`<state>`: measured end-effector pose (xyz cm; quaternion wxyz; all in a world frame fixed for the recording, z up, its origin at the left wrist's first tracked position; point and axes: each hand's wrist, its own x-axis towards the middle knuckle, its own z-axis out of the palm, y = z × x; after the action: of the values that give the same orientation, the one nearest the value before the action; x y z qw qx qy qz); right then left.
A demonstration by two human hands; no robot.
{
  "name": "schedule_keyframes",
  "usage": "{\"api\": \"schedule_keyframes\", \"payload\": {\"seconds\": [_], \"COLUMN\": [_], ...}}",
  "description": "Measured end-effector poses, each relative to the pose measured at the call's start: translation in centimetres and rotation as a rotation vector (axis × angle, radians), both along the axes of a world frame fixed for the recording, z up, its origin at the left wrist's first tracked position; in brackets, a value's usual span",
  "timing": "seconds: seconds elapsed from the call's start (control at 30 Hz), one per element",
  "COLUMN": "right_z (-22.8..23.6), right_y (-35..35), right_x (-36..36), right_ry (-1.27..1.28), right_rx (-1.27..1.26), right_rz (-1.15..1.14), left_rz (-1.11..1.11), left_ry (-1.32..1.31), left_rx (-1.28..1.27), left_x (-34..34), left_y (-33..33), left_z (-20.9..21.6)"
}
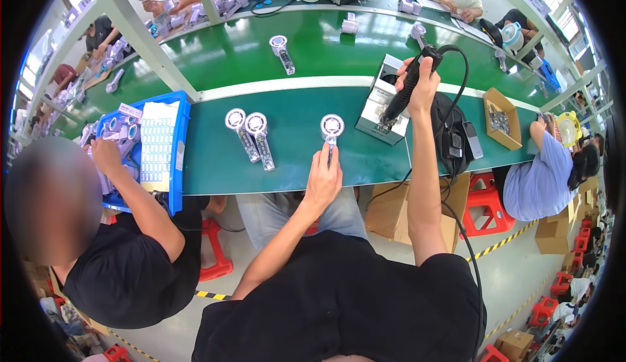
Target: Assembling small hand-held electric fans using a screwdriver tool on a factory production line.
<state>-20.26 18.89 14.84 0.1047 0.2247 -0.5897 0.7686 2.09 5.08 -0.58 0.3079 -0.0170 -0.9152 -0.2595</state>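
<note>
Left hand at centre, fingers closed on handle of small handheld fan, round white head pointing to 12 o'clock, lying on green belt. Right hand raised toward 1 o'clock, gripping black electric screwdriver, tip down over open grey box; black cable loops off to 3 o'clock. Two more fans lie side by side at 10 o'clock of left hand. Blue crate at 9 o'clock, co-worker's hand in it. Cardboard box at 3 o'clock.
</note>
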Motion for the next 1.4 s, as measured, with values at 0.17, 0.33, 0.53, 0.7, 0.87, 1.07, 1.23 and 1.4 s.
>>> {"api": "schedule_keyframes", "payload": {"seconds": [0.17,0.33,0.53,0.7,0.87,1.07,1.23,1.4], "right_z": [-1.8,-2.5,-2.0,-2.7,-3.3,-3.8,-4.2,-4.8], "right_y": [-0.3,-2.1,-4.4,-6.2,-7.5,-7.9,-8.2,-8.4], "right_x": [1.7,4.5,6.5,7.3,8.0,8.2,8.3,9.0], "right_ry": [-0.11,-0.015,0.095,0.092,0.119,0.114,0.101,0.045], "right_rx": [-0.041,-0.177,-0.237,-0.237,-0.18,-0.151,-0.131,-0.122], "right_rz": [0.073,0.197,0.304,0.343,0.335,0.339,0.322,0.341], "left_rz": [0.013,-0.01,-0.018,-0.02,-0.02,-0.016,-0.01,-0.015], "left_ry": [0.032,0.02,0.018,0.022,0.009,0.017,0.019,0.024], "left_rx": [-0.065,-0.018,-0.009,0.001,0.0,0.0,-0.006,-0.008], "left_x": [0.0,0.3,0.1,0.0,0.0,0.0,0.0,-0.2], "left_y": [-0.2,-0.3,-0.6,-0.6,-0.6,-0.6,-0.6,-0.6], "left_z": [-0.9,-1.0,-1.0,-1.0,-1.2,-1.5,-1.6,-1.5]}}
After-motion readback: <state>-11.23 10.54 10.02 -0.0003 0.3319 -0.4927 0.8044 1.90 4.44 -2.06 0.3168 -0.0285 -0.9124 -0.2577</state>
